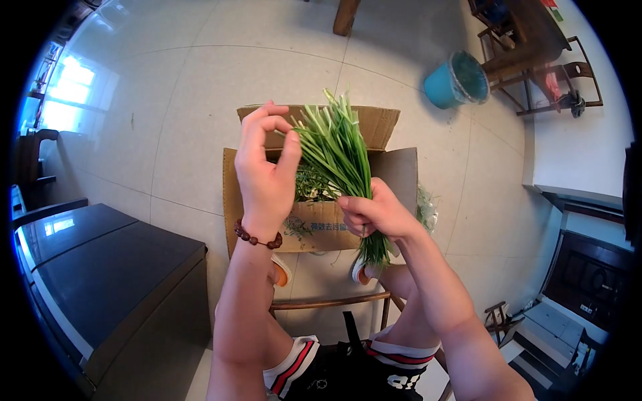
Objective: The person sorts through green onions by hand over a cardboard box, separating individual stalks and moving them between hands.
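A thick bunch of garlic chives [338, 144] fans out above an open cardboard box. My right hand [376, 212] is wrapped round its lower part, with the green leaf tips hanging below the fist. At the pale stem ends on the left, my left hand [269, 160] has thumb and forefinger together at an outer stalk; the exact contact is hard to see. A brown bead bracelet [257, 237] circles the left wrist. Inside the cardboard box [321, 234], loose green and pale plant scraps [314, 184] lie partly hidden behind the hands and the bunch.
A teal bucket [449, 87] with a plastic liner stands at the upper right beside wooden furniture. To the left is a dark, box-shaped cabinet [114, 281]. Clear plastic [426, 208] lies right of the box. Below are my knees and a wooden stool bar [328, 304].
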{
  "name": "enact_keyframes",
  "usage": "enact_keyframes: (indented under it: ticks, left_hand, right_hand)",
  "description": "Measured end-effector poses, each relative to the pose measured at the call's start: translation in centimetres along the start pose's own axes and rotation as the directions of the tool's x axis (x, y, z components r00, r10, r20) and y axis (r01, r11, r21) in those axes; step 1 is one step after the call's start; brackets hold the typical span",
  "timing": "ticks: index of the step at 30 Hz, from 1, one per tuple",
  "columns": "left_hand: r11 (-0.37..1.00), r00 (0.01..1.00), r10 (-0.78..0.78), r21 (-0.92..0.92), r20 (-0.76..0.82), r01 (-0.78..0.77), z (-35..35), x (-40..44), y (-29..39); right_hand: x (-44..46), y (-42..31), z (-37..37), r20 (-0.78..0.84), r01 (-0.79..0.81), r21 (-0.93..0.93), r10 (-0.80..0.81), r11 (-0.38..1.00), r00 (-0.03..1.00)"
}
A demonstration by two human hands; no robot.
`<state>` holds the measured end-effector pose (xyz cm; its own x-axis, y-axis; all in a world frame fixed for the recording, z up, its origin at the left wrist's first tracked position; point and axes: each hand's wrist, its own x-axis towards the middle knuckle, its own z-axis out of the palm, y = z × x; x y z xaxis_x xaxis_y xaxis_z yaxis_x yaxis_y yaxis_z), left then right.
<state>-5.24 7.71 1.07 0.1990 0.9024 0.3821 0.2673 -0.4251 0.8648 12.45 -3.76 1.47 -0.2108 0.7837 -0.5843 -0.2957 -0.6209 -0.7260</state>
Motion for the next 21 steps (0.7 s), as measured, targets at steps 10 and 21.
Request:
enact_keyframes:
  ticks: [10,21]
  left_hand:
    - [0.833,0.977,-0.211,-0.519,0.023,0.193,-0.7,0.5,-1.1]
    - [0.695,0.900,-0.434,-0.654,-0.050,0.299,-1.7,0.6,-2.1]
  right_hand:
    - [0.0,0.4,-0.1,0.071,-0.079,-0.044,0.082,0.996,0.994]
    - [-0.1,0.1,0.5,0.026,-0.076,-0.072,0.078,0.994,0.997]
